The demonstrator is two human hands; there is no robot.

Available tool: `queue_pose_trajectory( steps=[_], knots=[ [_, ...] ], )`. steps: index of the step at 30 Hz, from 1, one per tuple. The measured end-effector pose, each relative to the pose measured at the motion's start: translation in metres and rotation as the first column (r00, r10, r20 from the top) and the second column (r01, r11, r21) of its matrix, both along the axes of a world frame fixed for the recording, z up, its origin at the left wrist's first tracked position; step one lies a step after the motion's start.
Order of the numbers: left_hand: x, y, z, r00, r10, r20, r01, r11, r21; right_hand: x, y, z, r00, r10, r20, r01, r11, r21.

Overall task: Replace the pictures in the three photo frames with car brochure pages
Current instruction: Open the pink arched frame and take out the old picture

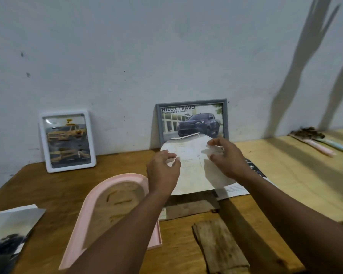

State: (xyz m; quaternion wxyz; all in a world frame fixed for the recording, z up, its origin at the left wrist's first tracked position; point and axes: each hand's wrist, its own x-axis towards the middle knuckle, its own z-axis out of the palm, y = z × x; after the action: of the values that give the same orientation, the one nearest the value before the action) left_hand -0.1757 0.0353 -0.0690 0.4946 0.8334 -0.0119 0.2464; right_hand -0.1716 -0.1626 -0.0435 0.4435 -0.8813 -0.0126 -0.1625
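I hold a pale arch-shaped paper sheet (194,171) with faint lines and an arrow above the table. My left hand (162,173) pinches its left edge and my right hand (226,157) grips its upper right side. A pink arched frame (81,220) lies face down below my left forearm, its brown back board showing. A grey frame (192,107) with a dark pickup brochure page leans on the wall behind the sheet. A white frame (67,141) with a yellow car picture leans at the left.
A car brochure (10,232) lies at the table's lower left edge, and more printed pages (236,189) lie under my right forearm. A rough wooden piece (220,248) and a dark board (188,206) lie near the front. Pastel brushes (317,142) lie on the lighter table at the right.
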Motion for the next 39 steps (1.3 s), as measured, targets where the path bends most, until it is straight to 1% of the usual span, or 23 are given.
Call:
queue_pose_trajectory(
  steps=[1, 3, 6, 8, 10, 12, 14, 16, 18, 22, 25, 29, 33, 37, 39],
  knots=[
    [0.002, -0.011, -0.003, 0.998, -0.042, -0.047, 0.043, 0.999, 0.029, 0.000, -0.010, -0.003, 1.000, -0.018, -0.007, 0.018, 0.999, -0.030],
    [0.005, -0.031, -0.010, 0.982, -0.135, -0.134, 0.149, 0.983, 0.104, 0.003, -0.031, -0.006, 0.998, -0.062, -0.012, 0.060, 0.989, -0.138],
    [0.010, -0.056, -0.020, 0.938, -0.254, -0.235, 0.301, 0.933, 0.195, 0.009, -0.064, -0.008, 0.993, -0.096, -0.065, 0.071, 0.948, -0.311],
    [0.011, -0.071, -0.027, 0.894, -0.342, -0.289, 0.418, 0.870, 0.262, 0.014, -0.084, -0.009, 0.989, -0.094, -0.112, 0.042, 0.916, -0.400],
    [0.012, -0.081, -0.037, 0.860, -0.395, -0.323, 0.498, 0.788, 0.362, 0.018, -0.100, -0.013, 0.983, -0.097, -0.154, 0.011, 0.874, -0.485],
    [0.015, -0.088, -0.046, 0.852, -0.390, -0.348, 0.520, 0.702, 0.487, 0.020, -0.108, -0.021, 0.971, -0.122, -0.207, -0.014, 0.831, -0.556],
    [0.017, -0.093, -0.050, 0.861, -0.353, -0.366, 0.508, 0.630, 0.588, 0.022, -0.111, -0.031, 0.949, -0.169, -0.266, -0.029, 0.794, -0.607],
    [0.019, -0.096, -0.051, 0.877, -0.317, -0.361, 0.480, 0.588, 0.651, 0.022, -0.110, -0.041, 0.929, -0.201, -0.310, -0.037, 0.784, -0.619],
    [0.019, -0.096, -0.052, 0.885, -0.303, -0.354, 0.465, 0.564, 0.682, 0.022, -0.107, -0.048, 0.920, -0.208, -0.333, -0.049, 0.779, -0.625],
    [0.018, -0.089, -0.052, 0.857, -0.352, -0.376, 0.515, 0.598, 0.614, 0.016, -0.098, -0.047, 0.923, -0.166, -0.348, -0.085, 0.794, -0.602],
    [0.011, -0.078, -0.044, 0.859, -0.349, -0.375, 0.512, 0.614, 0.601, 0.009, -0.085, -0.038, 0.946, -0.121, -0.302, -0.084, 0.806, -0.586],
    [0.004, -0.054, -0.025, 0.871, -0.332, -0.362, 0.491, 0.626, 0.606, -0.002, -0.057, -0.021, 0.967, -0.005, -0.253, -0.125, 0.859, -0.496],
    [-0.008, -0.011, -0.004, 0.891, -0.290, -0.350, 0.452, 0.652, 0.609, -0.008, -0.006, -0.003, 0.968, 0.108, -0.226, -0.200, 0.879, -0.432],
    [-0.028, 0.051, 0.012, 0.920, -0.201, -0.336, 0.372, 0.717, 0.590, -0.012, 0.063, 0.011, 0.952, 0.237, -0.195, -0.298, 0.868, -0.396],
    [-0.038, 0.090, 0.018, 0.933, -0.128, -0.336, 0.312, 0.754, 0.578, -0.015, 0.104, 0.016, 0.940, 0.291, -0.180, -0.340, 0.861, -0.380]
  ],
)
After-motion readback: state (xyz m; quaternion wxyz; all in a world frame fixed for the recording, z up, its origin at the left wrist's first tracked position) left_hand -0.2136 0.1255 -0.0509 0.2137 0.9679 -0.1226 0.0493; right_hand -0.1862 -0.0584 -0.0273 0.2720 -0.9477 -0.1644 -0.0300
